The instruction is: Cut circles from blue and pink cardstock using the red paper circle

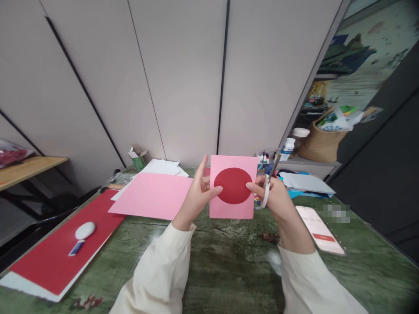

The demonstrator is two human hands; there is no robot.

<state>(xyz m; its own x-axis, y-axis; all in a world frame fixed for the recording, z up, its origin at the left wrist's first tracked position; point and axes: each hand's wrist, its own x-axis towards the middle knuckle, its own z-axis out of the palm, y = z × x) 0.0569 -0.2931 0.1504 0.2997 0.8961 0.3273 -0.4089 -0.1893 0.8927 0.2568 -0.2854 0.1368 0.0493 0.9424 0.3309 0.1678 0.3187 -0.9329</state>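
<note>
A pink paper card (232, 211) is held upright above the table, facing me. On it lies a round red paper piece (233, 185). My left hand (196, 196) grips the left edge, its thumb on the red piece and its index finger pointing up. On the right side, my right hand (276, 196) pinches the card, with the thumb tip at the red piece's edge. White-handled scissors (266, 192) hang on the same hand, their blades pointing up and away. Behind the card, the fingertips are partly hidden.
Left on the green table (229, 270) lie a large pink sheet (153, 196), white papers (163, 167) and a red sheet (62, 248) bearing a white oval object (85, 230). To the right are a phone (319, 229) and stacked papers (307, 182). A small green box (137, 159) stands behind.
</note>
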